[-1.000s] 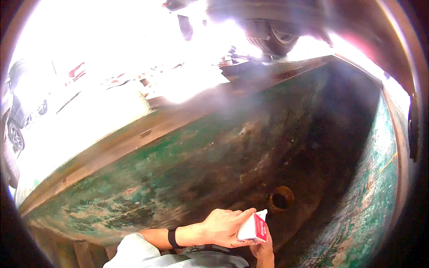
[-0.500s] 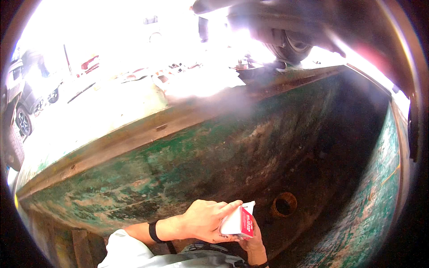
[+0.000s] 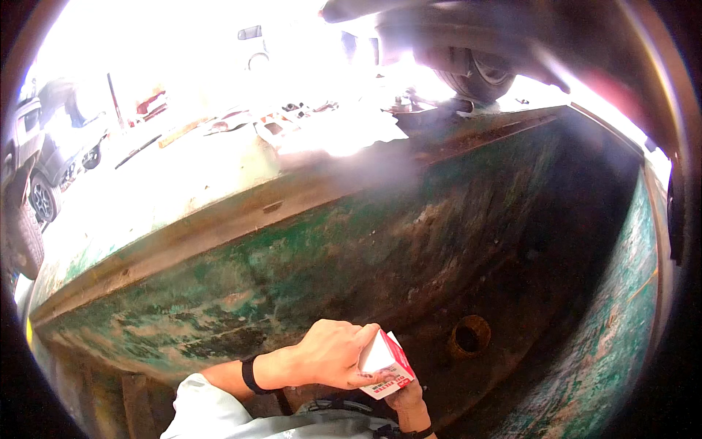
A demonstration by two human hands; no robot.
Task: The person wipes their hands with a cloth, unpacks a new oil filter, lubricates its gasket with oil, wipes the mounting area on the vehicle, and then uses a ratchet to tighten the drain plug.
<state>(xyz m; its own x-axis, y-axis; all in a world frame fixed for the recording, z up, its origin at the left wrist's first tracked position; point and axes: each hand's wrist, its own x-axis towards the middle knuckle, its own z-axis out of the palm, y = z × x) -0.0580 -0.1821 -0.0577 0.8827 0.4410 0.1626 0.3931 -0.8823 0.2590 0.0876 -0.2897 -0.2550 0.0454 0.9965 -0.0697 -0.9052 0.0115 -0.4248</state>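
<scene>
A small red-and-white cardboard box (image 3: 379, 355) is held in front of me, low in the middle of the view. My left hand (image 3: 333, 356) grips its left side, fingers along the upper edge and thumb against the near face. From below and the right, my right hand (image 3: 407, 397) supports it; the box hides most of those fingers. At the top, a white edge or flap of the box stands up beside the red face. I cannot see what is inside.
I am in a pit with worn green walls (image 3: 292, 274). A rusty round can or ring (image 3: 469, 336) lies on its dark floor. Tools (image 3: 296, 110) lie beyond the pit's edge (image 3: 183, 234). A vehicle with a tyre (image 3: 479, 77) looms overhead at upper right; parked vehicles (image 3: 33, 146) stand at left.
The box has turned and tilted in my hands, so a printed white side now shows towards me. My left hand has moved slightly left with it. Both hands keep hold.
</scene>
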